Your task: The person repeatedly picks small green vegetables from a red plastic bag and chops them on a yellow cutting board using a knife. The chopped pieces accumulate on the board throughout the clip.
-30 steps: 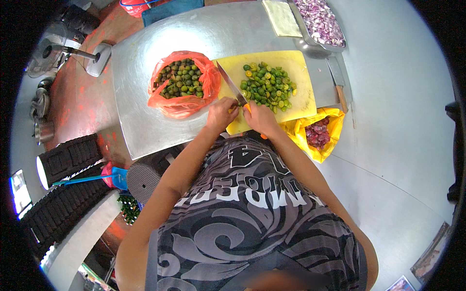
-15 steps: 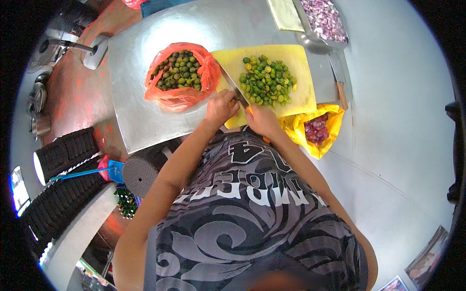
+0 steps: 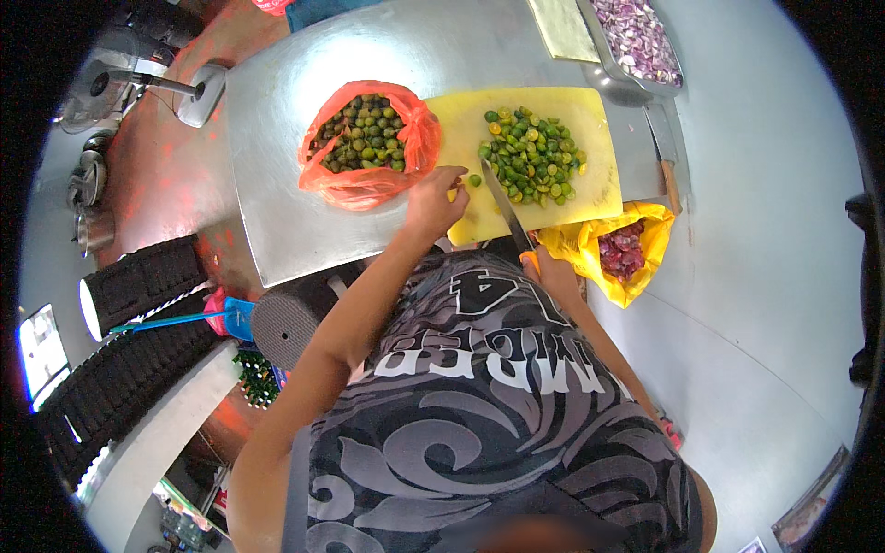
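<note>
Through the head camera I am watching a knife [image 3: 506, 205] with a long, narrow, shiny blade and an orange handle, lying across the near part of a yellow cutting board [image 3: 595, 120], its handle end reaching past the near edge. Its long axis is running on a slant, the tip pointing away from the body and to the left, the handle pointing back to the right. My right hand [image 3: 553, 275] is gripping that handle with closed fingers. My left hand [image 3: 437, 201] is hovering over the board's left edge, fingers loosely bent, thumb and forefinger parting with a gap between them. One small, round green fruit [image 3: 475, 181] is sitting just beside those fingertips, left of the blade's tip. Right of the tip, a pile of cut fruit [image 3: 537, 155] is spreading out, green-skinned, some pieces showing yellow-green flesh, too many for counting. I am counting two knives in all, the other knife [image 3: 663, 138] lying right of the board with its wooden handle toward me; one board; two bags, a red bag [image 3: 355, 194] holding whole green fruits and a yellow bag [image 3: 660, 232] holding dark red pieces; and one metal tray [image 3: 645, 86] holding chopped purple onion.
</note>
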`<action>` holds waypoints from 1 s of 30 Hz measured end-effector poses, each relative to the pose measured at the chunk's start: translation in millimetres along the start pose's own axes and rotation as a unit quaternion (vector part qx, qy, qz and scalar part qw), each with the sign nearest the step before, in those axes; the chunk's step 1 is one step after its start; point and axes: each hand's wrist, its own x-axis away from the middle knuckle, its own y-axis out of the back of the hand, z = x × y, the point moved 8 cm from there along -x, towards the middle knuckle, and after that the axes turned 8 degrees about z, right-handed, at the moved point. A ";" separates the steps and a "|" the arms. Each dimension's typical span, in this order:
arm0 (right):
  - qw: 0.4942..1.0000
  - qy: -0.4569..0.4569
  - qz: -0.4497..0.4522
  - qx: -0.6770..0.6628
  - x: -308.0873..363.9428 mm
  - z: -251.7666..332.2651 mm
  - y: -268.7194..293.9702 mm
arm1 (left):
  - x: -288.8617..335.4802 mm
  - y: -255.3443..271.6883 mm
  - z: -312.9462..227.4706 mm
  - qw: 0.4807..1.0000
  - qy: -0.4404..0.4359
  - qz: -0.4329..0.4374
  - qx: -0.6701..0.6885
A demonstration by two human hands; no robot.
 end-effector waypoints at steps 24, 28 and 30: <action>0.996 0.035 0.070 -0.038 -48.3 28.1 1.6 | -31.0 110.5 103.3 0.941 0.160 0.111 -0.277; 0.995 0.024 0.092 -0.040 -50.5 20.7 -12.0 | -31.2 117.6 97.2 0.960 0.176 0.094 -0.198; 0.997 -0.011 0.053 -0.051 -48.0 7.3 1.1 | -24.3 130.5 91.0 0.983 0.182 0.026 0.027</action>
